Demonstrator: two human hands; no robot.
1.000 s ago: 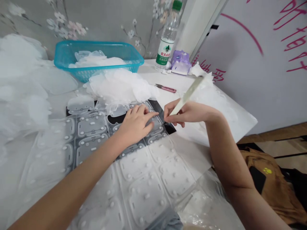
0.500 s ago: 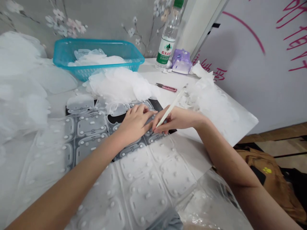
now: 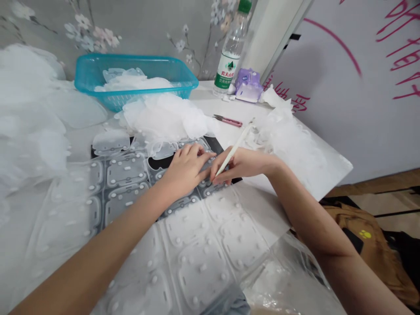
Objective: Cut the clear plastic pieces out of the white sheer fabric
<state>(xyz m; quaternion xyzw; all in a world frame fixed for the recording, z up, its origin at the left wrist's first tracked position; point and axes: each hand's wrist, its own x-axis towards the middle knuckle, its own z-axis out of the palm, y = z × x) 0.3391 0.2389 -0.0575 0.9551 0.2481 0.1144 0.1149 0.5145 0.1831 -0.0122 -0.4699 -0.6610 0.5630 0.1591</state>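
Observation:
A large translucent sheet (image 3: pixel 201 262) of moulded rounded panels with small raised knobs covers the near table, partly over a black mat (image 3: pixel 160 163). My left hand (image 3: pixel 184 171) lies flat on the sheet with fingers spread, pressing it over the mat. Just right of it, my right hand (image 3: pixel 246 162) pinches a slim white pen-shaped tool (image 3: pixel 234 149), its upper end leaning away to the right. The tool's lower tip is hidden by my fingers, near the sheet. A loose cut piece (image 3: pixel 110 142) rests at the mat's far left.
A blue basket (image 3: pixel 138 92) holds more translucent pieces, with a pile (image 3: pixel 164 114) in front and another heap (image 3: pixel 29 113) at left. Scraps (image 3: pixel 295 144) lie at right. Pink-handled snips (image 3: pixel 228 120), a water bottle (image 3: pixel 228 61) and a purple packet (image 3: pixel 248 85) stand or lie behind.
My right hand and the tool have shifted very slightly, the tool's upper end a little lower. My left hand keeps its place on the sheet.

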